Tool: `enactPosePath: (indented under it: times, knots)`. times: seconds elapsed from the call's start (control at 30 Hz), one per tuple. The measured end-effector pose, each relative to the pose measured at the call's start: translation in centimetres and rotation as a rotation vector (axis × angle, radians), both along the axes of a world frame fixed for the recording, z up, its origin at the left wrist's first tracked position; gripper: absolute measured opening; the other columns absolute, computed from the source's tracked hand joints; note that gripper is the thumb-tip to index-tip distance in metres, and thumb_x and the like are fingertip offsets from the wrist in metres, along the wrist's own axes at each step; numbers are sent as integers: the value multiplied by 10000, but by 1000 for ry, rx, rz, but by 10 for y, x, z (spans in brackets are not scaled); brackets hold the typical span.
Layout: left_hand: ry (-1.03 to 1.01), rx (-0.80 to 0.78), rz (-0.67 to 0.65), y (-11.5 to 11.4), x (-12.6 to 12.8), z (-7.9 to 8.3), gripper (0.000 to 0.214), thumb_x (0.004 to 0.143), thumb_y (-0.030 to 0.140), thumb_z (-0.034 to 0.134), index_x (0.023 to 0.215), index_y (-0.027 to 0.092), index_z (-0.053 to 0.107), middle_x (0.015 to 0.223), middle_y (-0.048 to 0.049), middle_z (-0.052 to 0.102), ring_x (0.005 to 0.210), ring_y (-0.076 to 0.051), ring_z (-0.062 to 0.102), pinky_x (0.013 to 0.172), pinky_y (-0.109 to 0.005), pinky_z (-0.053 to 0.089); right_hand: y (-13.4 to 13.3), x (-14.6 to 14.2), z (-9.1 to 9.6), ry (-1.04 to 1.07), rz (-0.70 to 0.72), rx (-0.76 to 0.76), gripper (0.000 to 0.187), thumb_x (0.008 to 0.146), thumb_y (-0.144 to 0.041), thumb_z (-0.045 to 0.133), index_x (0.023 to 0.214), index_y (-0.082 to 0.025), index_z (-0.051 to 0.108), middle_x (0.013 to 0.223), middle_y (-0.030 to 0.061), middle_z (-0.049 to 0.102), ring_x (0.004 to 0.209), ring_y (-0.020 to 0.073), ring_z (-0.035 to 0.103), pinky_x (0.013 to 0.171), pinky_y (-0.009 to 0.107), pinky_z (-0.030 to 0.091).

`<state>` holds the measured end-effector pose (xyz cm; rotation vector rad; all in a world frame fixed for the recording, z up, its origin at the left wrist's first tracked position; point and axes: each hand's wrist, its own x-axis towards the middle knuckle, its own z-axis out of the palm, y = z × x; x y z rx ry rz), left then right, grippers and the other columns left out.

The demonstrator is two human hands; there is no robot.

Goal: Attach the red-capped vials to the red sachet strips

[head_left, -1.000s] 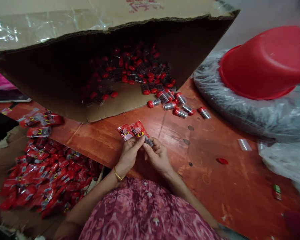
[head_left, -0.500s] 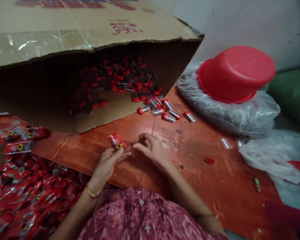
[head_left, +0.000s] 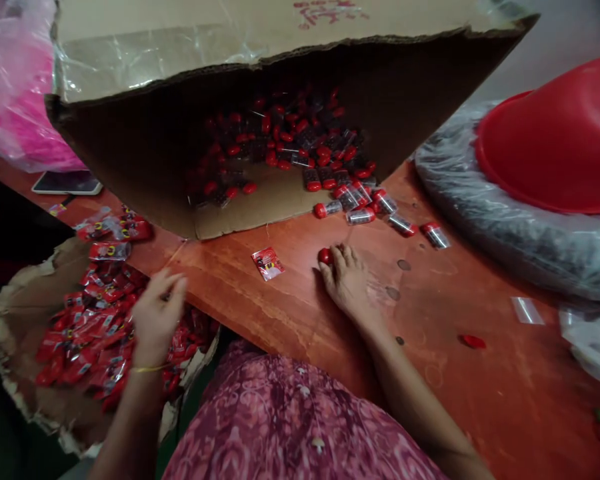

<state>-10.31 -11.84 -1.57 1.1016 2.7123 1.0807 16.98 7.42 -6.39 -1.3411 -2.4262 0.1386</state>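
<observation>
Large box [head_left: 130, 60]: tipped to face the wearer with a wide dark mouth; standing on the reddish table [head_left: 445, 413], printed in red and taped along the upper edge.
Right hand [head_left: 349, 273]: in front of the large box's mouth, low over the table; grasping the held vial [head_left: 325, 256] between thumb and bent fingers.
Held vial: in front of the large box, near its lower flap; showing only a red end, otherwise hidden by the hand.
Left hand [head_left: 157, 313]: off the large box's near left corner, over the heaped packets [head_left: 95, 347]; blurred, loosely curled; cannot tell whether released or grasping anything.
Flat packet [head_left: 267, 263]: lying on the table just in front of the large box's lower flap, red and shiny.
Loose vials [head_left: 360, 213]: strewn at the large box's right front corner, red-capped and clear-sided, dark inside.
Piled vials [head_left: 290, 133]: inside the large box, partly lost in shadow.
Heaped packets: below and left of the large box, filling much of the torn carton [head_left: 35, 300].
Pink bag [head_left: 25, 113]: left of the large box.
Red tub [head_left: 555, 147]: right of the large box, upturned on the plastic-wrapped bundle [head_left: 520, 247].
</observation>
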Motion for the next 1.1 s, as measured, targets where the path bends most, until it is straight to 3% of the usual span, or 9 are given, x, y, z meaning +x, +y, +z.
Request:
enactPosePath:
  times: [0.07,0.13,0.27,0.4,0.57,0.7,0.83,0.93,1.1]
  knots:
    - [13,-20,-271,42,27,-11,305,786,446,530,907,222,699,1176,-56,644,1170,-278,525,1024,-444,374,-13,-10,4,66,44,-20,443,907,-400,352,1184,-103,530,1258,213,523,1220,326,411,943,484,357]
    - [49,-91,-427,76,50,-17,322,768,415,584,998,218,692,1281,-95,567,1261,-304,428,1056,-475,314,-22,-15,9,121,65,-36,416,907,-389,364,1154,-112,551,1272,213,512,1226,320,413,959,494,351]
    - [71,-253,-535,108,71,-22,207,782,342,588,928,276,720,1284,-64,566,1277,-310,404,1050,-514,288,-30,-14,19,226,104,-59,338,908,-354,383,1084,-157,593,1242,173,548,1201,287,451,966,476,364]
    - [100,-248,-510,106,71,-28,197,815,306,539,883,294,724,1253,-33,593,1260,-288,431,1045,-510,290,-33,-17,24,307,151,-69,285,903,-314,405,1008,-174,630,1136,134,620,1127,257,512,948,437,390]
    - [98,-226,-509,104,70,-32,313,844,364,494,1089,253,653,1324,-83,525,1293,-286,388,1066,-513,242,-37,-32,25,319,225,-67,257,895,-289,430,972,-182,650,1101,107,644,1116,254,516,938,425,385]
    - [96,-287,-510,109,70,-28,290,866,343,455,1030,273,684,1294,-70,554,1287,-299,395,1059,-524,243,-39,-37,24,314,244,-97,246,892,-272,441,962,-179,657,1091,102,655,1098,255,524,935,438,376]
    - [45,-241,-510,109,68,-26,288,862,318,464,1016,234,693,1275,-92,564,1281,-303,403,1053,-518,263,-39,-35,25,384,225,-140,237,886,-282,444,928,-187,657,1009,101,681,1005,251,567,897,436,399]
    - [-44,-138,-470,104,71,-21,292,858,312,470,1024,216,690,1261,-119,567,1243,-295,455,1042,-509,289,-39,-38,28,517,150,-268,243,874,-341,464,935,-189,644,915,99,689,855,229,603,795,391,449]
    - [-140,38,-492,100,87,-4,283,847,335,491,1013,230,694,1290,-110,548,1250,-283,449,1062,-497,267,-40,-57,34,942,120,-726,282,783,-455,571,874,-192,619,782,37,659,670,161,579,641,292,464]
